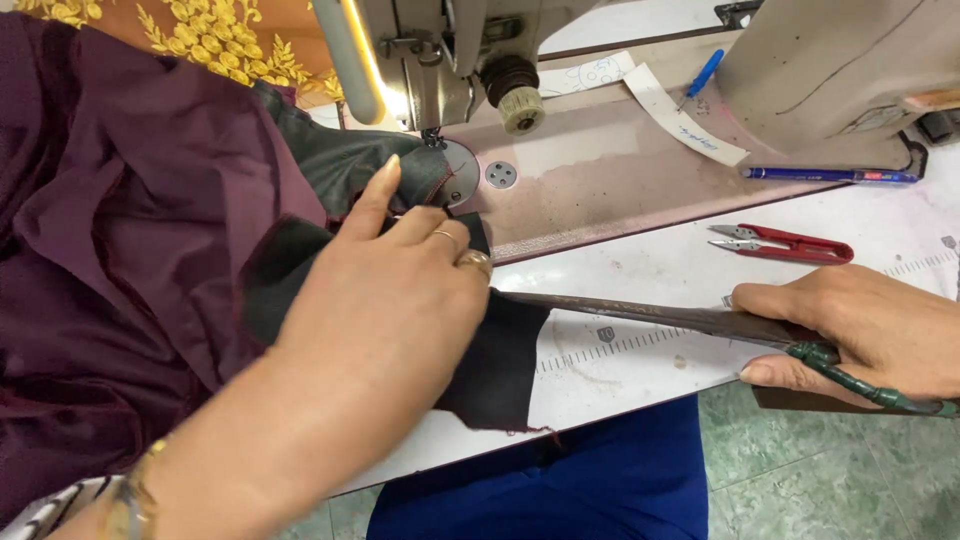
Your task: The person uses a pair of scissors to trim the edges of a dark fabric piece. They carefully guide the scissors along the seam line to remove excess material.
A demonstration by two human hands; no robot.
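1. Head view: the left hand (pixel 385 300) lies flat on a piece of dark fabric (pixel 500 365) on the sewing table (pixel 640 380), fingers spread and pressing, gripping nothing.
2. Its forefinger points to the needle plate (pixel 460 172) of the sewing machine (pixel 440 50).
3. The right hand (pixel 860 335) is closed on large scissors (pixel 680 318), whose blades reach the fabric's edge.
4. Red thread snips (pixel 785 244) and a blue pen (pixel 830 175) lie beyond.

Left side blocked: heaped maroon cloth (pixel 130 230) up against sewing machine head (pixel 440 50). Black fabric (pixel 500 370) and left hand (pixel 390 290) cover the needle plate. Long scissors (pixel 650 315), gripped by right hand (pixel 860 330), bar the table front. Red snips (pixel 785 243) and blue pen (pixel 830 175) lie right; bare white table (pixel 640 270) between them passable.
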